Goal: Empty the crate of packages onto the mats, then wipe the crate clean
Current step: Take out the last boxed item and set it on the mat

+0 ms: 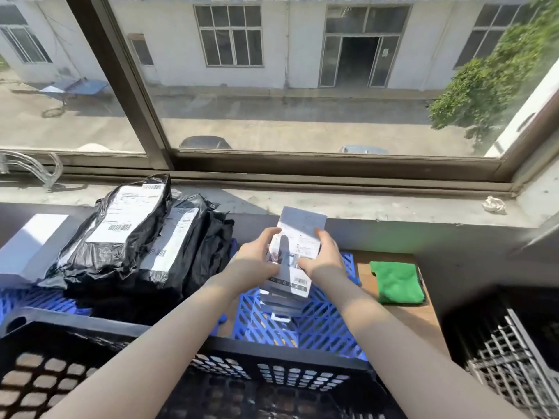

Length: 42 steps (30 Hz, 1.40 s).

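I've got my left hand point(257, 256) and right hand point(326, 254) gripping the stack of white boxes point(298, 237) from both sides so it doesn't topple on the blue mat point(328, 326), just past the crate point(181, 341).

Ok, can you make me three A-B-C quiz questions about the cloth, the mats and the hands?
1. Where is the green cloth? A on the wooden table; B in the crate; C on the windowsill.
2. What colour are the mats? A red; B blue; C yellow.
3. What are the left hand and right hand doing? A wiping; B resting empty; C holding a stack of white boxes.
Answers: 1 A, it lies on bare wood right of the mats. 2 B, blue lattice shows under the stack. 3 C, both hands hold its sides.
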Each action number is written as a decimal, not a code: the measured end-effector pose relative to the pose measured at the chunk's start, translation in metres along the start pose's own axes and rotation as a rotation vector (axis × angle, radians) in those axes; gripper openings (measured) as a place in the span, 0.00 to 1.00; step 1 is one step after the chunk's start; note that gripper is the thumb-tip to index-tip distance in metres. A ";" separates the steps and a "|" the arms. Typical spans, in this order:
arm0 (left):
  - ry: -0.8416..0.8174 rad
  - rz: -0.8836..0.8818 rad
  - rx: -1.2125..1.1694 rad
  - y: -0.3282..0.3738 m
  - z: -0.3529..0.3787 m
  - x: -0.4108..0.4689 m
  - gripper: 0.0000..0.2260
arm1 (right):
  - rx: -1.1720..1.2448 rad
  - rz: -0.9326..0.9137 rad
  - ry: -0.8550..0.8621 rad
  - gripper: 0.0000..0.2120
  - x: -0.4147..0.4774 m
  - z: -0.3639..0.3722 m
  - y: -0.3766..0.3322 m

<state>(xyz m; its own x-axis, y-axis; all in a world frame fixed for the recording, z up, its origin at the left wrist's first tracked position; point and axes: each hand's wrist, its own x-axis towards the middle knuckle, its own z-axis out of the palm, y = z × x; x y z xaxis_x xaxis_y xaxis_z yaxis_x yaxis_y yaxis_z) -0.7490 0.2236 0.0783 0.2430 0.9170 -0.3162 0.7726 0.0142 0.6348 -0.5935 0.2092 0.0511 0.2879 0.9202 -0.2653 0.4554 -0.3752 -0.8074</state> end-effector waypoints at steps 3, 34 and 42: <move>-0.064 -0.030 0.002 -0.010 0.006 0.013 0.33 | -0.035 0.066 -0.021 0.37 0.012 0.014 0.004; -0.537 -0.596 -0.475 -0.049 0.021 0.034 0.36 | 0.190 0.503 -0.427 0.37 0.014 0.024 0.028; -0.634 -0.566 -0.367 -0.051 0.019 0.037 0.38 | 0.156 0.483 -0.462 0.38 0.013 0.024 0.032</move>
<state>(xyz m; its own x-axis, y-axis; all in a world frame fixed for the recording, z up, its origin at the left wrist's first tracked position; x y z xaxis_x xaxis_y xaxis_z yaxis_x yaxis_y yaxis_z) -0.7683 0.2489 0.0205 0.2452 0.3465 -0.9054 0.6663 0.6182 0.4170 -0.5958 0.2115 0.0093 0.0232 0.6195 -0.7847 0.2295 -0.7672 -0.5989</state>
